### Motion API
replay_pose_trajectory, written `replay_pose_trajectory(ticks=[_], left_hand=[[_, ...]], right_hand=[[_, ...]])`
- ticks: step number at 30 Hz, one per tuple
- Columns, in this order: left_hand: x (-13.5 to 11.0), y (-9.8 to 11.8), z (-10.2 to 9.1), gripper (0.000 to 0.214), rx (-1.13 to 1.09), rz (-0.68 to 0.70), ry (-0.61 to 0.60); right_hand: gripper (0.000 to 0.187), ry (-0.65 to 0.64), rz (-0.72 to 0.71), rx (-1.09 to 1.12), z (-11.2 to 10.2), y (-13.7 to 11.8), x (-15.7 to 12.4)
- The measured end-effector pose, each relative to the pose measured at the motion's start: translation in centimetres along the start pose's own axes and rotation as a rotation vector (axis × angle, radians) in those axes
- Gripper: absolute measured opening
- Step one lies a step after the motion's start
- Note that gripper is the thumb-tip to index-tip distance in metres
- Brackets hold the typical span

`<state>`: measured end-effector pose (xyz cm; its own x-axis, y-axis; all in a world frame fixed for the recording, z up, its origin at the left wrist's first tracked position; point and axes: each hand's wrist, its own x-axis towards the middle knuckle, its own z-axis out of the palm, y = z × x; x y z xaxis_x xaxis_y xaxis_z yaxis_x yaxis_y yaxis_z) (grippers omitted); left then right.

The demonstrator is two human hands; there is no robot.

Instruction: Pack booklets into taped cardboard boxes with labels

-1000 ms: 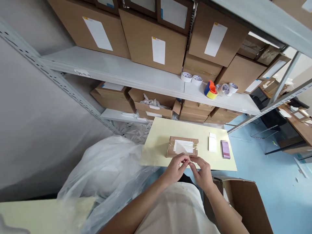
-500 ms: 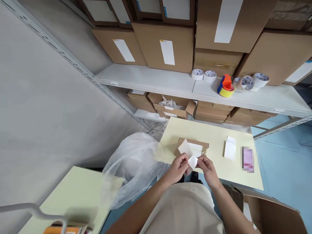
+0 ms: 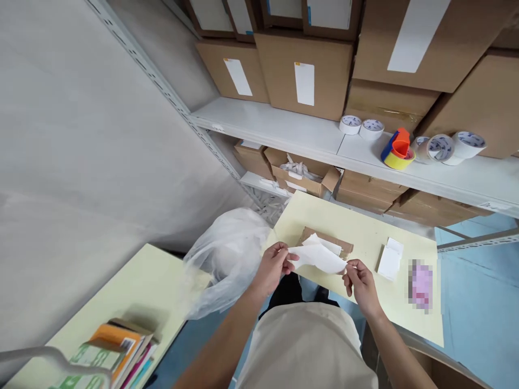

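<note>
My left hand (image 3: 272, 267) and my right hand (image 3: 360, 281) are held apart, each pinching one end of a white sheet of label paper (image 3: 318, 257) that is stretched between them. The sheet hangs just in front of a small brown parcel (image 3: 346, 248) with a white label on it, lying on a pale yellow table (image 3: 365, 227). Both hands are closed on the paper's edges, near the table's front edge.
A stack of white labels (image 3: 390, 259) and a blurred pink object (image 3: 421, 283) lie on the table's right side. A clear plastic bag (image 3: 227, 259) stands to the left. Tape rolls (image 3: 360, 124) and a coloured tape dispenser (image 3: 397, 151) sit on the shelf. Books (image 3: 117, 351) lie at lower left.
My hands have moved apart, pulling the white paper open from a small pinched piece to a wide stretched sheet. The view has swung left, showing a second table with books.
</note>
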<state>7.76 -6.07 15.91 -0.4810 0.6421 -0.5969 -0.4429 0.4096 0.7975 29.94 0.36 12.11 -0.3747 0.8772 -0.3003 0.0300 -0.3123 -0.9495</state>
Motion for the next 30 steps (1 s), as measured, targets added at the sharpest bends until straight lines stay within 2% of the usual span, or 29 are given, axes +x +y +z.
replay_pose_trajectory(ticks=[3,7,14,16,19,23,27,30], left_hand=[[1.0,1.0,-1.4,0.031,-0.057,0.027,0.063],[3.5,2.5,-3.6,0.033,-0.121,0.119,0.104],[8.7,5.4,-8.2,0.027,-0.111,0.337,0.23],[10.2,6.3,-9.4,0.024,-0.017,0.347,0.182],[13.1,7.7,-10.5,0.02,0.128,0.3,0.04],[18.6,9.6,-9.7,0.015,0.229,0.248,-0.046],[24.5,12.3,-6.6,0.015,0.317,0.316,-0.074],[28.1,14.9,-4.2,0.003,0.324,0.373,-0.081]], right_hand=[[0.045,0.042,-0.027,-0.012,0.6,-0.1,0.6],[0.041,0.118,-0.077,-0.02,2.4,-0.3,0.9],[0.038,0.395,-0.167,-0.009,5.8,-1.1,2.3],[0.037,0.421,-0.169,-0.005,6.8,-1.3,2.9],[0.038,0.446,-0.165,0.004,8.5,-1.2,3.2],[0.036,0.515,-0.164,0.018,10.6,-0.5,2.2],[0.035,0.605,-0.167,0.034,11.8,0.7,0.7],[0.036,0.659,-0.171,0.048,12.1,1.4,-0.3]])
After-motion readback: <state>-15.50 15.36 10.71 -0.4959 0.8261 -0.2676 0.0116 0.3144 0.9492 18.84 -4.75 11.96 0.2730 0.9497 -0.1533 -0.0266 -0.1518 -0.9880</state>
